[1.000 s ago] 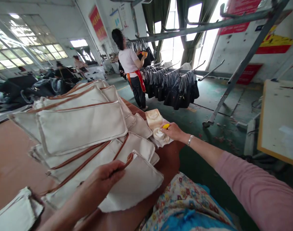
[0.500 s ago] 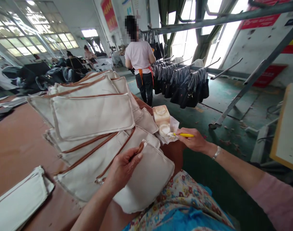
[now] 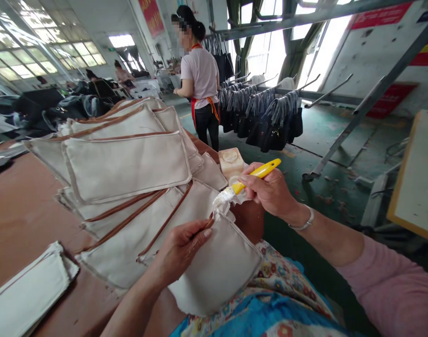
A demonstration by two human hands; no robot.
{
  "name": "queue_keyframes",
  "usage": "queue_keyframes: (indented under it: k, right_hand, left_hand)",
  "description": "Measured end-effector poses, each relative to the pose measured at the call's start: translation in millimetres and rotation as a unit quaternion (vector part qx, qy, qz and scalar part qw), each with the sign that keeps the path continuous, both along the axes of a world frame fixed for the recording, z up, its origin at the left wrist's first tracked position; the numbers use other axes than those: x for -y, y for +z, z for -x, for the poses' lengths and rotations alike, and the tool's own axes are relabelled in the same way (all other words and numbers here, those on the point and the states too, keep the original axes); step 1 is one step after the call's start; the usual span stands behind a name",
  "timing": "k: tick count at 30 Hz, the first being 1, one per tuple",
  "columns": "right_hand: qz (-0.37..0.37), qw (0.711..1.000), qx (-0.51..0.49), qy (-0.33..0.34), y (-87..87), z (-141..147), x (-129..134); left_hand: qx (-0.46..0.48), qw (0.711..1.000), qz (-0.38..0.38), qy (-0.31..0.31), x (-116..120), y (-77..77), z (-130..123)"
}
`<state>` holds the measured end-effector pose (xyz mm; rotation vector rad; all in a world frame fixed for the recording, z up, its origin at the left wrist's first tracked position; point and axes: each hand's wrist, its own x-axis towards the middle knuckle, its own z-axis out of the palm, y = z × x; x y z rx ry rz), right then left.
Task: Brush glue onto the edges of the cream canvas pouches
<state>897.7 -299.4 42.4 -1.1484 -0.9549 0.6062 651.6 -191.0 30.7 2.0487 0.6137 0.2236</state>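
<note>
My left hand (image 3: 182, 250) pinches the brown-trimmed top corner of a cream fabric panel (image 3: 214, 271), which rests partly on my lap. In my right hand (image 3: 270, 194) is a yellow-handled brush (image 3: 258, 175), its bristles coated in white paste and touching the panel's corner beside my left fingertips. Behind the brush stands a whitish container (image 3: 231, 161), partly hidden by my right hand. Left of the held panel lies a heap of similar cream panels (image 3: 129, 164) with brown edging.
The brown tabletop (image 3: 24, 201) carries another small stack of panels (image 3: 31, 290) at the lower left. Beyond it stands a person (image 3: 202, 79) near a metal rack with black bags (image 3: 266, 131). A pale board (image 3: 417, 178) is at the right.
My right hand has brought the brush from the container to the corner of the held panel. The standing person has turned to the left. The view has shifted slightly.
</note>
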Motion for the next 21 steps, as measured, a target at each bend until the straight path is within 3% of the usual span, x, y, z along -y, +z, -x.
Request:
queue_keyframes:
  k: [6, 11, 15, 18, 21]
  right_hand:
    - [-0.005, 0.999, 0.014, 0.034, 4.4, 1, 11]
    - [-0.028, 0.999, -0.019, -0.014, 7.7, -1, 2]
    - [0.028, 0.989, -0.102, 0.099, 12.3, 0, -2]
    - [0.067, 0.969, -0.142, 0.190, 19.1, -5, 2]
    - [0.049, 0.973, -0.149, 0.169, 23.6, -12, 5]
  left_hand:
    - [-0.002, 1.000, -0.015, -0.019, 3, 2.8, 2]
    - [-0.012, 0.989, -0.120, -0.087, 16, 16.7, 0]
    - [-0.032, 0.974, -0.200, -0.102, 20, 25.5, 2]
    - [-0.047, 0.972, -0.209, -0.092, 19, 27.4, 5]
    - [-0.053, 0.970, -0.216, -0.093, 18, 27.8, 7]
